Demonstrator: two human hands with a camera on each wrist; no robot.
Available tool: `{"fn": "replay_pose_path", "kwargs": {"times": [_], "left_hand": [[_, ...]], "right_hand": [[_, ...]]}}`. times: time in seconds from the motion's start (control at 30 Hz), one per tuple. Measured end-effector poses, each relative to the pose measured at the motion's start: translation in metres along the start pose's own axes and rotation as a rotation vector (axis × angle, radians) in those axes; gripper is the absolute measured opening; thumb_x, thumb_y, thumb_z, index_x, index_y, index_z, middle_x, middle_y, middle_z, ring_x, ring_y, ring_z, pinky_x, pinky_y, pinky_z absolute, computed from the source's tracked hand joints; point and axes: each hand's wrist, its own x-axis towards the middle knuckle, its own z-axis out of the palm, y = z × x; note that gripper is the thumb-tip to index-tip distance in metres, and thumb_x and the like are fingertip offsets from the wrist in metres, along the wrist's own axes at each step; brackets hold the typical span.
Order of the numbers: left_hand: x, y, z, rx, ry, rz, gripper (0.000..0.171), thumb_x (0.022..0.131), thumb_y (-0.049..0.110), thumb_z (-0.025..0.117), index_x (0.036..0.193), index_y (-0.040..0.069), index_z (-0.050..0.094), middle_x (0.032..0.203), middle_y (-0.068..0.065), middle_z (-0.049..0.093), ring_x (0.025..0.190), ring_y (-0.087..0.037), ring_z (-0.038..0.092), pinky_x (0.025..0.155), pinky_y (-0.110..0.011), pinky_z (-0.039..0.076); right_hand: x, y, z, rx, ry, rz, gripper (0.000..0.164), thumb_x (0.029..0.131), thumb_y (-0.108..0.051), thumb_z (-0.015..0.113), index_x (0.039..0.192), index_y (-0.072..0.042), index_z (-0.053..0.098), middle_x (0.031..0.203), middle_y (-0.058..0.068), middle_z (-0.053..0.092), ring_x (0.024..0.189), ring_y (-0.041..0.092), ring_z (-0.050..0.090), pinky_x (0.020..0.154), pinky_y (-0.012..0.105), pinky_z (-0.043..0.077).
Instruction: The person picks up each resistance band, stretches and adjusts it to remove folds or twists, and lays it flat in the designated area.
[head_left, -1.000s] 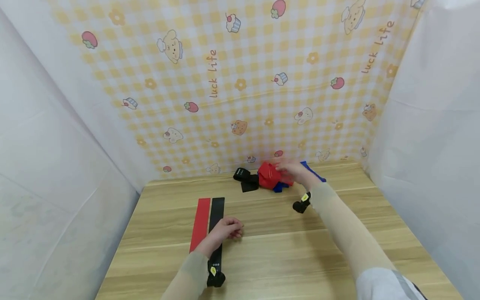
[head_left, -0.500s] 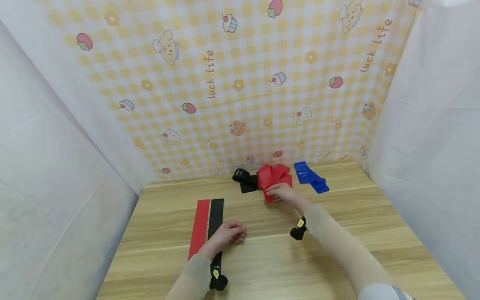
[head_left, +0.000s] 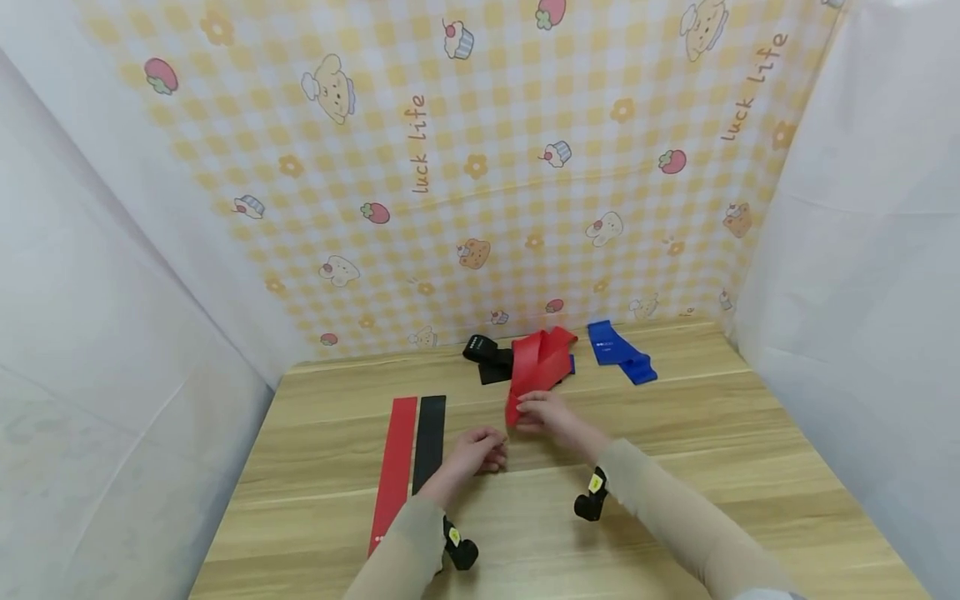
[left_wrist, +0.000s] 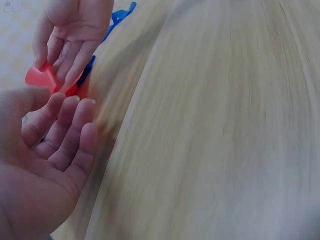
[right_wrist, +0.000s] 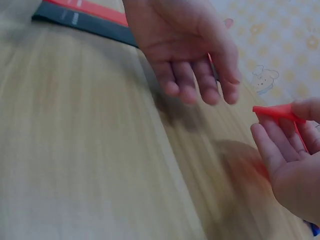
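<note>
My right hand (head_left: 551, 417) pinches the near end of a loose red resistance band (head_left: 534, 367), thumb on one side and fingers on the other in the right wrist view. From there the band slopes back to the rear of the table. Close to its left is my left hand (head_left: 474, 454), fingers loosely bent and holding nothing. The right wrist view shows a gap between the left fingertips and the red band's pinched end (right_wrist: 280, 111). A bit of blue band (head_left: 572, 364) peeks out from under the red one.
A folded black band (head_left: 491, 358) lies left of the loose red one, and a twisted blue band (head_left: 618, 350) lies right of it. Flat red (head_left: 395, 467) and black (head_left: 430, 442) bands lie side by side at left. A checked cloth (head_left: 480, 208) hangs behind the table.
My right hand has come from the back of the table toward me and leftward, drawing out the red band's end. My left hand has shifted slightly right, toward it.
</note>
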Motion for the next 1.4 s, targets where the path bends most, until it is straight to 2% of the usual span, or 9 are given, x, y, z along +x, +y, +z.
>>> {"fn": "replay_pose_path", "kwargs": {"times": [0.13,0.27,0.43,0.63,0.8,0.93,1.07,1.17,1.4], "left_hand": [[0.000,0.002,0.006,-0.070,0.020,-0.013,0.035,0.102,0.024,0.050,0.115,-0.007,0.061,0.096,-0.014,0.068,0.076,-0.015,0.066,0.070,-0.033,0.055],[-0.001,0.003,0.008,-0.120,0.009,-0.028,0.035,0.102,0.024,0.049,0.115,-0.007,0.060,0.095,-0.013,0.068,0.074,-0.014,0.065,0.069,-0.031,0.055],[-0.001,0.002,0.010,-0.136,-0.017,-0.033,0.034,0.102,0.022,0.048,0.115,-0.008,0.059,0.096,-0.014,0.067,0.076,-0.015,0.065,0.069,-0.030,0.055],[-0.001,0.000,0.010,-0.146,-0.015,-0.040,0.033,0.101,0.021,0.049,0.112,-0.008,0.060,0.094,-0.013,0.067,0.077,-0.017,0.066,0.070,-0.030,0.055],[-0.001,-0.001,0.009,-0.144,-0.015,-0.040,0.033,0.101,0.022,0.050,0.113,-0.007,0.060,0.094,-0.013,0.067,0.077,-0.017,0.066,0.068,-0.029,0.054],[-0.003,-0.002,0.005,-0.132,0.004,-0.049,0.033,0.101,0.023,0.051,0.115,-0.006,0.060,0.097,-0.013,0.066,0.076,-0.017,0.065,0.066,-0.029,0.054],[-0.004,-0.003,0.000,-0.129,0.035,-0.061,0.033,0.101,0.022,0.051,0.117,-0.006,0.059,0.098,-0.013,0.065,0.077,-0.018,0.065,0.067,-0.031,0.054],[-0.006,-0.002,-0.002,-0.127,0.043,-0.058,0.034,0.101,0.021,0.050,0.117,-0.007,0.059,0.098,-0.014,0.065,0.077,-0.018,0.065,0.066,-0.031,0.054],[-0.012,0.006,-0.004,-0.113,0.038,-0.054,0.032,0.101,0.015,0.048,0.116,-0.012,0.058,0.096,-0.018,0.064,0.076,-0.020,0.064,0.066,-0.033,0.055]], "right_hand": [[-0.006,0.005,0.005,0.179,0.026,0.038,0.021,0.096,0.000,0.052,0.115,0.009,0.050,0.098,0.014,0.065,0.083,0.020,0.066,0.090,0.046,0.050],[-0.012,0.006,0.008,0.260,0.061,0.076,0.028,0.097,0.000,0.051,0.123,0.009,0.047,0.109,0.019,0.063,0.088,0.023,0.066,0.092,0.046,0.049],[-0.017,0.008,0.005,0.256,0.105,0.077,0.032,0.096,-0.001,0.052,0.126,0.009,0.048,0.106,0.017,0.065,0.089,0.023,0.067,0.089,0.045,0.051],[-0.024,0.011,0.004,0.184,0.087,0.069,0.022,0.094,-0.005,0.055,0.115,0.005,0.056,0.088,0.006,0.069,0.081,0.016,0.065,0.080,0.035,0.053],[-0.026,0.016,0.000,0.174,0.069,0.042,0.012,0.095,-0.002,0.054,0.106,0.003,0.056,0.085,0.007,0.068,0.078,0.016,0.064,0.078,0.034,0.053],[-0.026,0.021,-0.009,0.057,0.117,0.026,0.015,0.091,0.003,0.055,0.106,0.008,0.056,0.085,0.011,0.066,0.072,0.016,0.064,0.071,0.032,0.056],[-0.024,0.026,-0.016,-0.165,0.161,0.024,0.023,0.088,0.005,0.059,0.110,0.010,0.057,0.085,0.013,0.065,0.063,0.016,0.063,0.059,0.029,0.055],[-0.022,0.028,-0.020,-0.325,0.164,0.019,0.020,0.086,0.004,0.062,0.106,0.008,0.059,0.080,0.012,0.064,0.056,0.015,0.061,0.051,0.027,0.053],[-0.020,0.026,-0.025,-0.439,0.132,0.009,0.013,0.085,0.000,0.066,0.097,0.004,0.061,0.071,0.010,0.062,0.052,0.016,0.058,0.047,0.027,0.050]]}}
